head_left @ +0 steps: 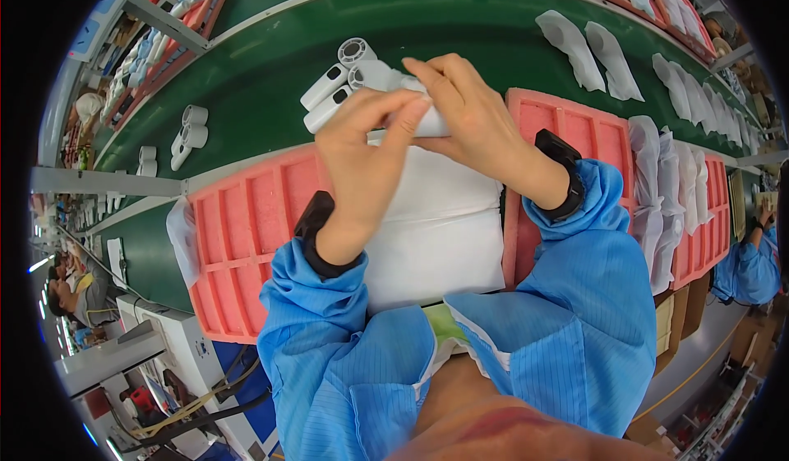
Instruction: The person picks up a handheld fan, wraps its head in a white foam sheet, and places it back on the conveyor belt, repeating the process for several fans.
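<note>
Both my hands meet over the near edge of the green belt, around a white rounded device (431,122) that looks like a small handheld fan. My left hand (357,145) has thumb and fingers pinched at its left end. On the other side, my right hand (485,128) grips it with the thumb below and the fingers above. Much of the device is covered by my fingers. Just beyond my left hand lie several similar white devices (324,88), one with a round slotted end (355,51). Below my hands is a stack of thin white sheets or sleeves (436,243).
Pink compartment trays flank the stack, one left (228,276) and one right (567,114). White sleeves (648,190) drape over the right tray. Wrapped white pieces (571,50) lie on the green belt (460,17). More devices (191,132) sit at far left. Another person's blue sleeve (748,268) shows at right.
</note>
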Demonstrator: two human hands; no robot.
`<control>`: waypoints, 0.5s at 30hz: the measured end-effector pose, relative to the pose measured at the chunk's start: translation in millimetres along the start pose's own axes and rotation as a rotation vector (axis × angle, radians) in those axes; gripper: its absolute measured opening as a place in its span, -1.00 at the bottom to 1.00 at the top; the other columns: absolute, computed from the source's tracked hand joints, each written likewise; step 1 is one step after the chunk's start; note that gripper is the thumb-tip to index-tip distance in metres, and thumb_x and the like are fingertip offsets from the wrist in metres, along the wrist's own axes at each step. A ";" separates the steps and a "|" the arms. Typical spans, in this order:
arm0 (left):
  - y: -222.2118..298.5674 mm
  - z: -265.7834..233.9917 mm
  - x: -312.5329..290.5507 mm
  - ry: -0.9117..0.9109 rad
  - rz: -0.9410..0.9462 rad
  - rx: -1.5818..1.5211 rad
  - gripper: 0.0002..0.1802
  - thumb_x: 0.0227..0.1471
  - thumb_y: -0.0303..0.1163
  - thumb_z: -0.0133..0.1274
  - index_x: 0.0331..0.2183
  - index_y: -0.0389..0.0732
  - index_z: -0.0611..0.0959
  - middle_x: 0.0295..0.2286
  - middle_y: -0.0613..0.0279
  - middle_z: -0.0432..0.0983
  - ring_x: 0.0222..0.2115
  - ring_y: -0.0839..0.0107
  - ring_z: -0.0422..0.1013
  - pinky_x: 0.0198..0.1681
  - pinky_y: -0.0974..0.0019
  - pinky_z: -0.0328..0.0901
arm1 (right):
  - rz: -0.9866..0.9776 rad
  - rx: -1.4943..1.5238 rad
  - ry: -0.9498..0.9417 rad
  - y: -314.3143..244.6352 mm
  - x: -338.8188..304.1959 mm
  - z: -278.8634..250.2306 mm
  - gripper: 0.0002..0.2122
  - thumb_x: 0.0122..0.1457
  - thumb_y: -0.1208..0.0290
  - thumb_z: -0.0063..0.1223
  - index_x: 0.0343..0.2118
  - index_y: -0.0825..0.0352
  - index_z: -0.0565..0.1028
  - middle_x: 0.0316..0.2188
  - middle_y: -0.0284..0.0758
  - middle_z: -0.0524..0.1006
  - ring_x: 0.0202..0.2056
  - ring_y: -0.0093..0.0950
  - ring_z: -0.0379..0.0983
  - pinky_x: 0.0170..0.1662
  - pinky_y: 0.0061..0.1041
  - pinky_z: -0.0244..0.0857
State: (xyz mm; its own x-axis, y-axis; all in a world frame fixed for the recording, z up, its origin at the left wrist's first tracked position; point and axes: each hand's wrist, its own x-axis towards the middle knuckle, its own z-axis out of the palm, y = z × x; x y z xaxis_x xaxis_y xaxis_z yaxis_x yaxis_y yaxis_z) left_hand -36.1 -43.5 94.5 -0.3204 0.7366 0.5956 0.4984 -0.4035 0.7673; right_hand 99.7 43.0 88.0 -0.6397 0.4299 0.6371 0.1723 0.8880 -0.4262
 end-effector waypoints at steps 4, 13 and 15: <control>5.9 15.0 -13.9 0.033 0.369 0.242 -0.78 -0.22 -0.65 0.19 -0.38 -0.29 0.67 -0.55 0.26 0.49 -0.53 0.42 0.40 -0.54 0.43 0.27 | -0.016 -0.048 0.027 4.2 2.0 -4.1 -0.39 -0.26 0.58 0.29 -0.02 0.40 0.35 -0.20 -0.18 0.35 -0.20 -0.18 0.36 -0.22 -0.40 0.34; 13.9 15.9 -4.5 -0.033 0.135 0.286 -0.44 -0.33 -0.65 0.19 -0.13 -0.21 0.58 -0.23 0.12 0.45 -0.41 0.26 0.45 -0.47 0.36 0.34 | 0.282 0.109 0.167 15.8 0.8 -3.1 -0.46 -0.15 0.53 0.27 -0.04 0.42 0.31 -0.16 -0.17 0.36 -0.14 -0.31 0.38 -0.20 -0.47 0.34; 1.8 16.2 0.7 -0.049 0.143 0.324 -0.40 -0.31 -0.61 0.22 -0.08 -0.20 0.54 -0.14 0.13 0.38 -0.33 0.29 0.44 -0.38 0.36 0.35 | 0.304 0.406 0.098 2.4 -2.1 -1.7 -0.46 -0.14 0.50 0.27 -0.05 0.41 0.30 -0.16 -0.16 0.36 -0.12 -0.33 0.38 -0.16 -0.45 0.33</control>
State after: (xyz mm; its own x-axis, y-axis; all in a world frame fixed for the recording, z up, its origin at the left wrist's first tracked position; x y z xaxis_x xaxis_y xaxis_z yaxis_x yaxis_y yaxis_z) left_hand -22.3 -34.9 92.4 -0.1943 0.7133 0.6734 0.7677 -0.3168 0.5571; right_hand 102.7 44.5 86.7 -0.5298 0.6889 0.4947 0.0226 0.5946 -0.8037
